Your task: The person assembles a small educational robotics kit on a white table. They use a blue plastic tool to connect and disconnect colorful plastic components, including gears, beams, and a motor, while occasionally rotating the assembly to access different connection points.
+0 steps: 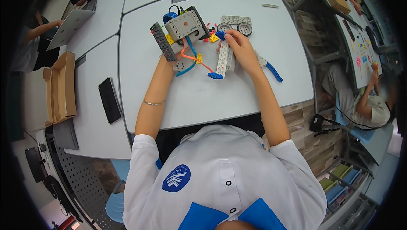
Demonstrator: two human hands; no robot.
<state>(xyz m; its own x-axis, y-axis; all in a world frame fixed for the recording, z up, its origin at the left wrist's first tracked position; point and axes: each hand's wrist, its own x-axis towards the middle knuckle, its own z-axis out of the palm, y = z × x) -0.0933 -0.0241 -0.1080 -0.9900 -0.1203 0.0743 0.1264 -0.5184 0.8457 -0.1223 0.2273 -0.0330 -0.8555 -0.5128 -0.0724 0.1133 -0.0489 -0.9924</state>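
"Head view is on my monitor. Where's the build?"

"Over the white table (152, 35). I see the grey block (185, 25) tilted up at the left hand (180, 49), which is mostly behind it. Those fingers are hidden, so I can't tell how far they're closed."

"And the right hand (242, 51)?"

"Closed around the pale beam (222, 58), thumb and forefinger by the blue end piece (220, 35) at its far end. I follow the orange cable (199, 61) from the block to a blue plug (215, 75) at the beam's near end."

"Anything beside them?"

"Two wheels (244, 29) just beyond the right hand, and a blue-handled tool (274, 72) to its right."
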